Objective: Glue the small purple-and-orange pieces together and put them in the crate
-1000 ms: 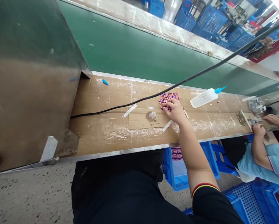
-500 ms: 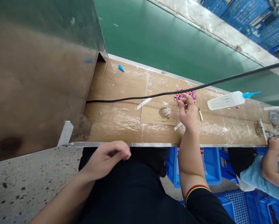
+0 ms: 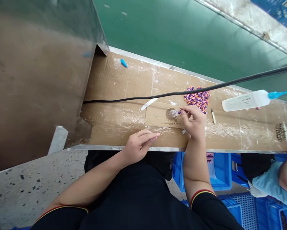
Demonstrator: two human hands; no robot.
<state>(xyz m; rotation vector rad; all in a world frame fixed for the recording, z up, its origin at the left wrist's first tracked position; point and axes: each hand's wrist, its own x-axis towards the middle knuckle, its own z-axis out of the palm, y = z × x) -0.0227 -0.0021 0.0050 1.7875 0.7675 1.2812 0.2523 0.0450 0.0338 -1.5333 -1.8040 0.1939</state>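
Pinching the small purple piece (image 3: 179, 112) in my right hand (image 3: 195, 123) at the mouth of the clear cup (image 3: 173, 113), I should press softly so it won't tip; my left hand (image 3: 136, 146) is near the table edge (image 3: 167, 149), and I can't tell if it holds anything.

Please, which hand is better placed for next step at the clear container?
Probably the right hand: it pinches a purple piece at the container; the left hand is farther, near the table edge.
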